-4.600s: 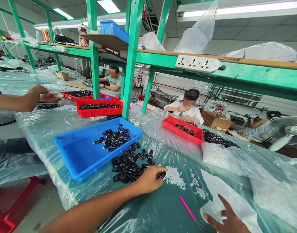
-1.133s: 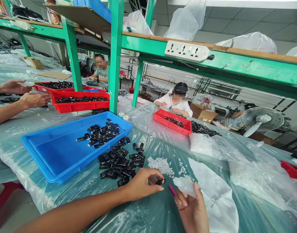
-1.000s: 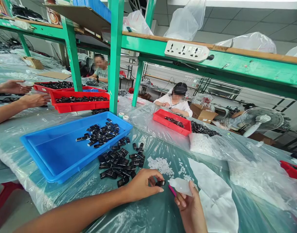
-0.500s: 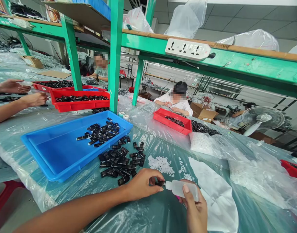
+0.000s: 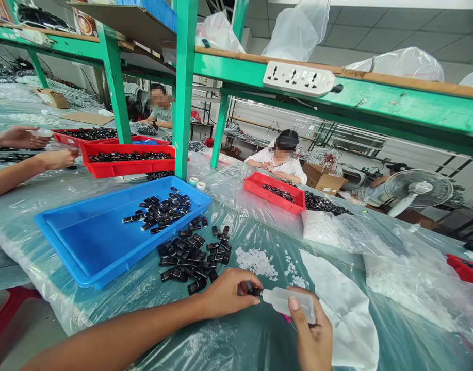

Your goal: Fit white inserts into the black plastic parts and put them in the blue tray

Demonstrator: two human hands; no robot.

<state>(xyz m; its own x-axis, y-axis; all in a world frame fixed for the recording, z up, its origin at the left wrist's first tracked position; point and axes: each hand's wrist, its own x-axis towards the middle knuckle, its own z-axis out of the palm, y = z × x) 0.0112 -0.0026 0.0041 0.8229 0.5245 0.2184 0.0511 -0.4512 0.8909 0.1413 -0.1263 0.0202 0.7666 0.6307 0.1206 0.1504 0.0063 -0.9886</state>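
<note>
Our left hand (image 5: 226, 294) pinched a small black part (image 5: 255, 291) between thumb and fingertips, fingers closed on it. Our right hand (image 5: 311, 337) gripped a translucent squeeze bottle (image 5: 290, 302), thumb on top, nozzle touching the black part. The part was mostly hidden by our fingers, so we couldn't tell its shape. A bit of pink tool (image 5: 286, 319) showed under the bottle, the rest covered. Our right wrist was cut off by the bottom edge.

Just beyond the left hand lay a loose pile of black parts (image 5: 193, 252) on the plastic-covered table (image 5: 236, 340), with a scatter of small white pieces (image 5: 255, 260) beside it. A blue tray (image 5: 85, 247) sat left of the pile, more black parts in its far corner. White sheet (image 5: 348, 314) lay right of the bottle.

Further out: red trays (image 5: 126, 161) of black parts, a co-worker's hands (image 5: 58, 157) at the left edge, their body out of frame. Green shelving frame (image 5: 184, 87) overhead carried a white power strip (image 5: 300, 78). A person in white (image 5: 278, 161) sat behind another red tray (image 5: 277, 191); a fan (image 5: 418, 189) stood at right.
</note>
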